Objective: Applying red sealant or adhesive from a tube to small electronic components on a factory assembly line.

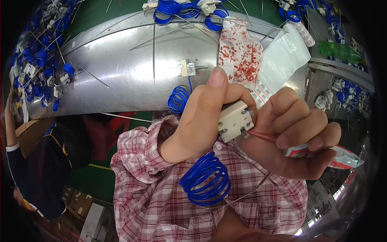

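Observation:
My left hand [205,109] is closed around a white block-shaped thermostat [236,123], thumb up. Its face with metal terminals and screws is turned to the right. A coil of blue capillary tubing [205,179] hangs below that hand, in front of the checked shirt. My right hand [298,135] has its fingers wrapped around a soft silver-and-red squeeze tube [344,157]. The tube's thin reddish nozzle [262,136] points left, its tip beside the thermostat's lower terminal; whether they touch I cannot tell. Another thermostat [188,68] with a blue coil [178,99] lies on the metal bench.
A cloth with red stains [242,56] and a clear plastic bag [286,54] lie on the metal bench [121,60]. Several thermostats with blue coils [38,72] are heaped at the left. A green bottle [340,51] lies far right. Another person's arm [10,125] reaches in at the left.

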Motion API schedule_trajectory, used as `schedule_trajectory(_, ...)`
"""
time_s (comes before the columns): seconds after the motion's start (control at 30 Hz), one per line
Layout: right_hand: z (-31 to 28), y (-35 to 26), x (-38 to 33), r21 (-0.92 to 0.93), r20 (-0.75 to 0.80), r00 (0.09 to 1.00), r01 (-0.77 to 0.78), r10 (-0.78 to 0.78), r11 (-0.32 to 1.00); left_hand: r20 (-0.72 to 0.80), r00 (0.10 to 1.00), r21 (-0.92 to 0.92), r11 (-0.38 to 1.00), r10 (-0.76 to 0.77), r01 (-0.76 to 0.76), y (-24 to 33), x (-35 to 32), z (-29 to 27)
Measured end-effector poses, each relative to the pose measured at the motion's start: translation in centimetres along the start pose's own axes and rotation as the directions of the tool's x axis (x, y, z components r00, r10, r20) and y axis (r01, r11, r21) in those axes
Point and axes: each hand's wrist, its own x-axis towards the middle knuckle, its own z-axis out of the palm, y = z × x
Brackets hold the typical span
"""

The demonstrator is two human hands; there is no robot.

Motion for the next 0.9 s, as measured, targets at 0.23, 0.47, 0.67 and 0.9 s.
schedule_trajectory(0.23,0.67,-0.09,-0.21,-0.078,-0.030,0.999,-0.042,0.040,0.996,-0.054,0.997,-0.155,0.986,0.049,-0.057,-0.11,-0.14,0.32)
schedule_trajectory(0.47,0.59,0.02,-0.14,-0.148,0.000,1.000,-0.028,0.028,0.989,-0.075,0.996,-0.123,0.991,0.046,-0.055,-0.13,-0.06,0.33)
schedule_trajectory(0.67,0.67,-0.07,-0.47,-0.230,0.000,1.000,-0.015,0.015,0.973,-0.071,0.997,-0.125,0.992,0.003,-0.012,-0.22,-0.03,0.24)
schedule_trajectory(0.9,0.35,0.07,-0.60,-0.373,0.107,0.992,0.102,-0.067,0.922,-0.084,0.996,-0.117,0.993,0.006,-0.016,-0.07,0.06,0.27)
